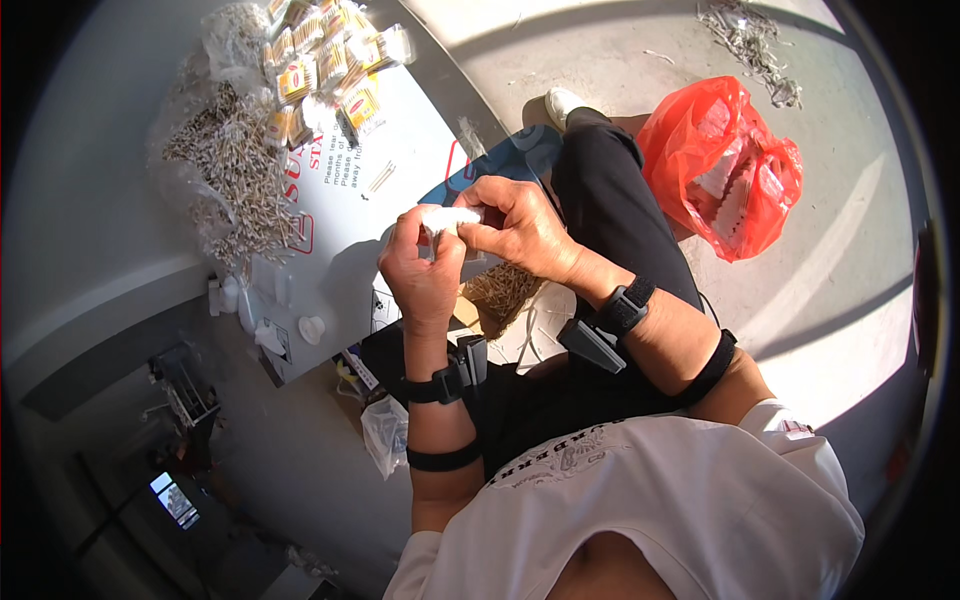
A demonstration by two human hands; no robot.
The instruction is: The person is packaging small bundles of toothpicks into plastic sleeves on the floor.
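Observation:
My left hand (422, 268) and my right hand (520, 228) meet over the board's right edge, fingers and thumbs pinched. Between them is a small clear plastic bag (453, 218) showing white, fluffy-looking ends like cotton swab tips; its lower part is mostly hidden by the fingers. Left of the hands spreads a big heap of loose cotton swabs (230, 165) with thin wooden sticks, partly in clear plastic. Behind it lie several filled packets of cotton swabs (335, 60) with yellow labels. A few single swabs (382, 176) rest on the white printed board (345, 225).
A red plastic bag (720, 165) holding pale scraps stands on the floor to the right. Strips of waste (750, 45) lie farther back. More wooden sticks (503, 292) sit below my hands. Small white containers (230, 295) stand by the board's near left, with a clear bag (385, 432) lower down.

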